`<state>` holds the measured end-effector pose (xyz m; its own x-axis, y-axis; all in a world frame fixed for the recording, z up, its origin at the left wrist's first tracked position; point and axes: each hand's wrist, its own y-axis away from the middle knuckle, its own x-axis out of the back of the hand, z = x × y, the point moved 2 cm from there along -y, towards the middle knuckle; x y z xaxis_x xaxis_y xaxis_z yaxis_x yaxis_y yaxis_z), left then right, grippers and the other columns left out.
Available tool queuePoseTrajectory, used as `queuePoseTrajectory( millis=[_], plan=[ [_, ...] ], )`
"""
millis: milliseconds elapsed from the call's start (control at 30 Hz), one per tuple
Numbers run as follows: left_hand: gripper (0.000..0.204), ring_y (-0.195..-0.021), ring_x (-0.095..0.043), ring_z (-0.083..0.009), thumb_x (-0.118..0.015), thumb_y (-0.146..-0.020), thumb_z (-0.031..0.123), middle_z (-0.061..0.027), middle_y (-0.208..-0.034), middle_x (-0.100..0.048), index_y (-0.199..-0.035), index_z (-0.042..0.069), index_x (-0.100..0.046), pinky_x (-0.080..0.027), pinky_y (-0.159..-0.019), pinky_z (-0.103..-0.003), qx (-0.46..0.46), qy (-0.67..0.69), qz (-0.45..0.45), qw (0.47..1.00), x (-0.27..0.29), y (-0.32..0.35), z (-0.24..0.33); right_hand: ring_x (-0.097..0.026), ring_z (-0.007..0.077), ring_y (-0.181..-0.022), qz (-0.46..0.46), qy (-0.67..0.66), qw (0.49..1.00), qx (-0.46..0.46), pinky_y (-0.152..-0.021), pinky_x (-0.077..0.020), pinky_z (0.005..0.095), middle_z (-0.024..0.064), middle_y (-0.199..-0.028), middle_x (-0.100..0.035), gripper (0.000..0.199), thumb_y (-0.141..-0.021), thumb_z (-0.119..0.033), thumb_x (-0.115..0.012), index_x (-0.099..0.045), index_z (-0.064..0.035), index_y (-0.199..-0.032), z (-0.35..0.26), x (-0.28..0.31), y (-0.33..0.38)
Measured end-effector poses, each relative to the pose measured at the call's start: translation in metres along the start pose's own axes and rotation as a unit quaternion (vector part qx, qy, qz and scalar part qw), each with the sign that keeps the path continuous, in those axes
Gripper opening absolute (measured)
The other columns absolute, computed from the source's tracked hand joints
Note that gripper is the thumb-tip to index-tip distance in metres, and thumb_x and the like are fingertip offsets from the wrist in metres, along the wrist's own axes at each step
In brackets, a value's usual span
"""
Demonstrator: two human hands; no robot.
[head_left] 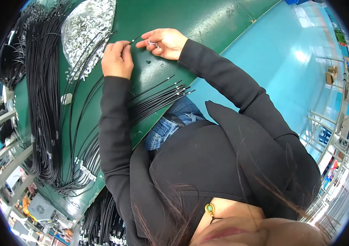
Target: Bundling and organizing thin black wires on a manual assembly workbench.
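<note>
My left hand is closed in a pinch on a thin black cable, whose tip points toward my right hand. Facing it across a small gap, my right hand has its fingers partly curled around small white pieces; their exact kind is too small to make out. Beyond my left hand lies a clear plastic bag full of small silver-white pieces, some spilling from its near edge. Close to my body, several black cables with white bits near their ends lie side by side under my left forearm.
A thick bundle of long black cables covers the left of the green table. White-tipped cable ends fan out near its edge, with more cables below. Blue floor lies right; a grey machine stands lower left.
</note>
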<state>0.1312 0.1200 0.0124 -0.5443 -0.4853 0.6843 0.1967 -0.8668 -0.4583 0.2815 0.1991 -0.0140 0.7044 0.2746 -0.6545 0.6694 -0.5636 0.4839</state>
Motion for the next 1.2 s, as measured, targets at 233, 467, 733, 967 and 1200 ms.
queuePoseTrajectory(
  millis=[233, 467, 733, 967, 1200],
  plan=[
    [0.006, -0.062, -0.057, -0.0225, -0.062, -0.078, 0.005, -0.0089, -0.075, -0.057, -0.084, 0.007, -0.064, -0.046, -0.056, -0.031, 0.021, 0.034, -0.015, 0.999, 0.005, 0.011, 0.016, -0.046, 0.0078, -0.056, -0.036, 0.062, 0.997, 0.021, -0.040, -0.0353, 0.0168, 0.0167, -0.092, -0.060, 0.023, -0.093, -0.020, -0.050, -0.049, 0.0020, -0.099, 0.005, 0.000, 0.003],
    [0.008, -0.058, -0.054, -0.0163, -0.063, -0.078, 0.001, -0.0077, -0.071, -0.056, -0.086, 0.005, -0.064, -0.044, -0.055, -0.026, 0.016, 0.042, -0.003, 0.999, 0.004, 0.016, 0.019, -0.042, 0.0046, -0.050, -0.038, 0.071, 0.997, 0.018, -0.037, -0.0327, 0.0162, 0.0056, -0.075, -0.057, 0.025, -0.091, -0.025, -0.056, -0.053, -0.0008, -0.091, 0.004, 0.000, 0.005],
    [0.008, -0.058, -0.053, -0.0148, -0.063, -0.078, 0.001, -0.0068, -0.070, -0.055, -0.086, 0.004, -0.064, -0.044, -0.054, -0.026, 0.014, 0.041, 0.005, 0.999, 0.010, 0.017, 0.022, -0.042, 0.0034, -0.051, 0.019, 0.111, 0.993, 0.046, -0.038, -0.0317, 0.0156, 0.0018, -0.071, -0.054, 0.022, -0.088, -0.024, -0.059, -0.055, -0.0023, -0.090, 0.003, -0.006, 0.009],
    [0.009, -0.057, -0.053, -0.0137, -0.063, -0.078, 0.001, -0.0065, -0.070, -0.056, -0.086, 0.005, -0.065, -0.043, -0.054, -0.025, 0.030, 0.036, -0.009, 0.999, 0.013, 0.019, 0.021, -0.050, 0.0056, -0.060, 0.040, 0.355, 0.915, 0.189, -0.050, -0.0408, 0.0191, 0.0020, -0.072, -0.058, 0.019, -0.085, -0.019, -0.063, -0.058, -0.0017, -0.091, -0.004, -0.002, 0.018],
    [0.009, -0.058, -0.053, -0.0137, -0.063, -0.079, 0.001, -0.0069, -0.072, -0.057, -0.086, 0.005, -0.065, -0.044, -0.055, -0.025, 0.021, 0.047, -0.003, 0.999, 0.015, 0.020, 0.023, -0.057, 0.0091, -0.069, -0.033, 0.544, 0.776, 0.316, -0.064, -0.0466, 0.0232, 0.0031, -0.074, -0.060, 0.021, -0.083, -0.016, -0.064, -0.057, -0.0001, -0.095, -0.008, -0.004, 0.026]
  ],
)
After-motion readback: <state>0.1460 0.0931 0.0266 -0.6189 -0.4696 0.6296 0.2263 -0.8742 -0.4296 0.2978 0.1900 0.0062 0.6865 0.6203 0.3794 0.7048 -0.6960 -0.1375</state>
